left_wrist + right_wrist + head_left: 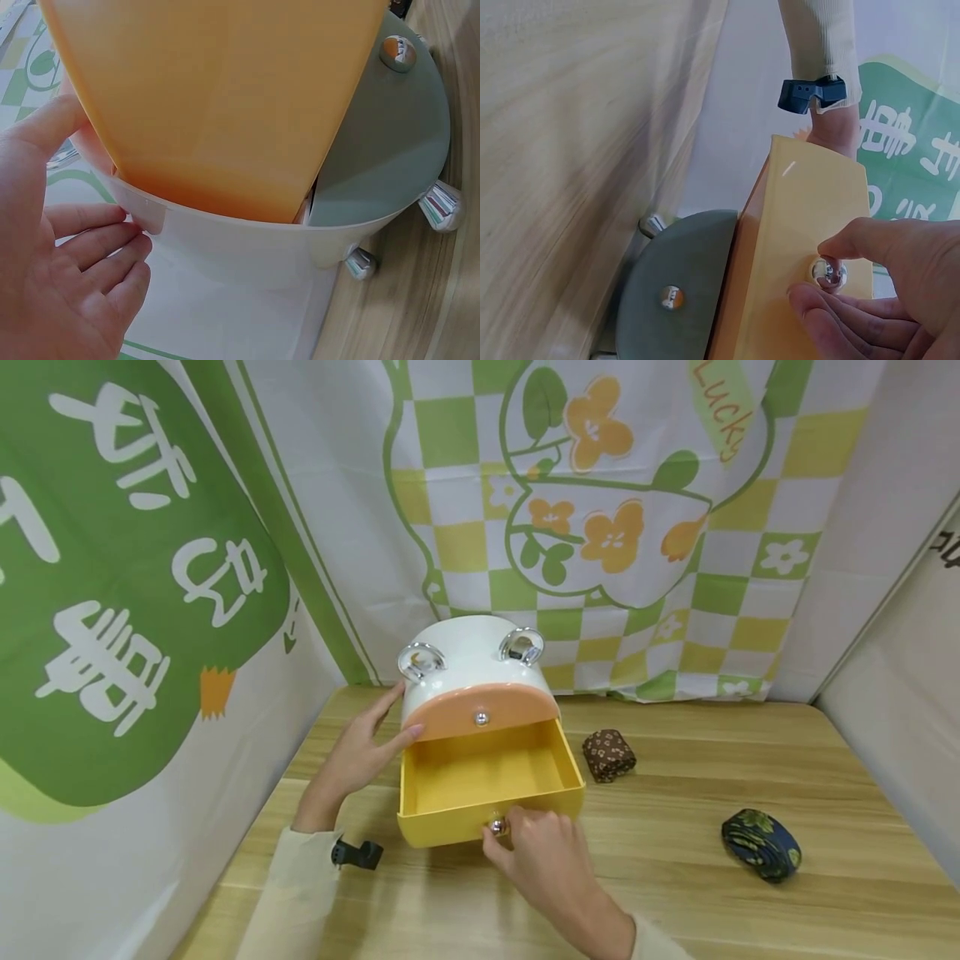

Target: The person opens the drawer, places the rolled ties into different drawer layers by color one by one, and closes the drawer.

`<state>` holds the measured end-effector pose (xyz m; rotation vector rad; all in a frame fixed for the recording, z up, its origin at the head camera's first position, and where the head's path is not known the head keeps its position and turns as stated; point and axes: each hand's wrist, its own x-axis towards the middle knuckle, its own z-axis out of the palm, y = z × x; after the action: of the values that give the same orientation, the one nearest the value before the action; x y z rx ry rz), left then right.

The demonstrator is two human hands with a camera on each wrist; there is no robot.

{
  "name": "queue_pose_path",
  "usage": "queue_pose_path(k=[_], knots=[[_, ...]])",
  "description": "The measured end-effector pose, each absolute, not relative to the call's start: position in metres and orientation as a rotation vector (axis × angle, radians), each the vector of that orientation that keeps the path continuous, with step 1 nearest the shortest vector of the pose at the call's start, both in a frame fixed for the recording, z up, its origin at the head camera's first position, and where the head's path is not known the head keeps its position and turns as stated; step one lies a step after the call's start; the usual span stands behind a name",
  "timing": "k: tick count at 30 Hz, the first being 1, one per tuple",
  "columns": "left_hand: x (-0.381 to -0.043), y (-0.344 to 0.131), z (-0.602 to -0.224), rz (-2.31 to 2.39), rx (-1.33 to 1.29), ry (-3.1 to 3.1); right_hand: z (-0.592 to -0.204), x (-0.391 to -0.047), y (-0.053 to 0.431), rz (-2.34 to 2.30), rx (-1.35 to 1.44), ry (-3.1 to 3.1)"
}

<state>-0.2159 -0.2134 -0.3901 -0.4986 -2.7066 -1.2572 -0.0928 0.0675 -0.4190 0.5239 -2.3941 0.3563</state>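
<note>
A rounded white tabletop drawer box (468,639) has two silver rings on top and a peach upper front (450,714). Its yellow drawer (442,829) is pulled out, with a bare inside. My right hand (547,860) pinches the drawer's silver knob (827,273) between thumb and fingers. At the box's left side, my left hand (356,760) has its thumb on the peach front, while the other fingers touch the side wall, seen in the left wrist view. A grey-green lower front (390,142) with its own knob lies below the drawer; the head view hides it.
On the wooden table (675,910), a brown flowered fabric roll (609,755) lies right of the box. Farther right is a rolled navy necktie-like cloth (761,845) with yellow-green flowers. A printed curtain (630,635) hangs close behind, and a white and green cloth wall (150,877) stands left.
</note>
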Motion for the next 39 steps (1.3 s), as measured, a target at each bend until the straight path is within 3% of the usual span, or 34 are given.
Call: queue_pose_path(k=[17, 29, 39], knots=[[-0.214, -0.212, -0.391, -1.232, -0.478, -2.709, -0.428, -0.092, 0.078, 0.407, 0.621, -2.314], [-0.214, -0.213, -0.393, -1.254, -0.485, -2.703, -0.436, -0.091, 0.130, 0.455, 0.732, -2.261], [-0.214, -0.212, -0.393, -1.257, -0.499, -2.687, -0.439, -0.086, 0.173, 0.487, 0.509, -2.562]])
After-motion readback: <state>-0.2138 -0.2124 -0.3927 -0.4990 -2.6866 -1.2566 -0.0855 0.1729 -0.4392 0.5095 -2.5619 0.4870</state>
